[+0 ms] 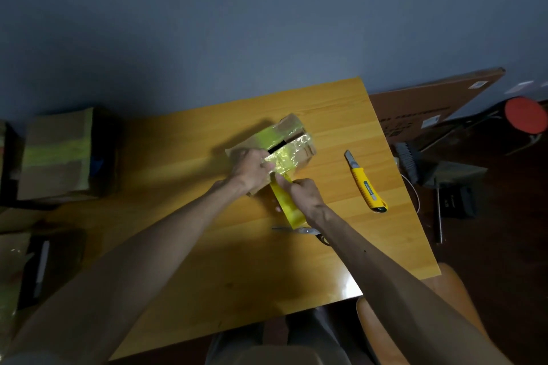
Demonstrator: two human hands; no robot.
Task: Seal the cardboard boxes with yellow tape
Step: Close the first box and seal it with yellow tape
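- Head view, looking down: a small brown cardboard box (299, 127) sits on a yellow-brown wooden table (207, 246), towards its far side.
- A strip of glossy yellow tape (281, 157) lies across the box top, beside a dark gap between the flaps.
- The left hand (252, 169) is on the near top edge of the box, its fingers bent over the edge and gripping it.
- The right hand (305, 195), just beside the left, is curled tight round a roll of yellow tape (287, 207), held against the box's near side.
- A yellow utility knife (366, 184) lies on the table to the right, apart from the box.
- Metal scissors (308, 230) lie under the right wrist.
- A larger cardboard box banded with yellow tape (59, 154) stands off the table, far left.
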